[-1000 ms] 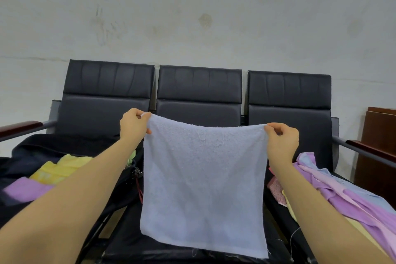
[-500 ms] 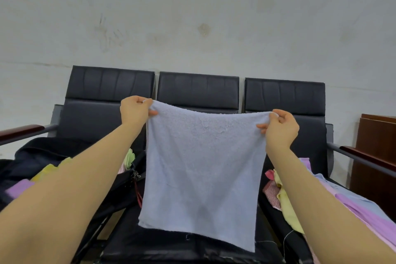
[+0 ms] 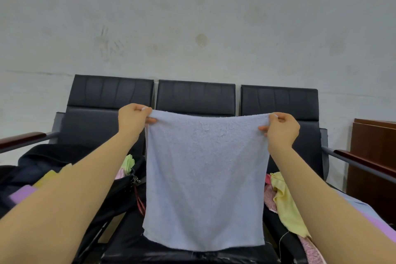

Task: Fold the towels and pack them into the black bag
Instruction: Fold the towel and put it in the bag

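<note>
Two hands hold up one pale lavender towel [image 3: 204, 178] before the middle black seat [image 3: 195, 97]: your left hand [image 3: 133, 118] pinches its top left corner, your right hand [image 3: 282, 127] its top right; it hangs flat, square, nubbly.

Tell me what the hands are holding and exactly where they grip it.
Both hold the pale blue towel spread out: left hand pinches its top left corner, right hand its top right corner.
</note>
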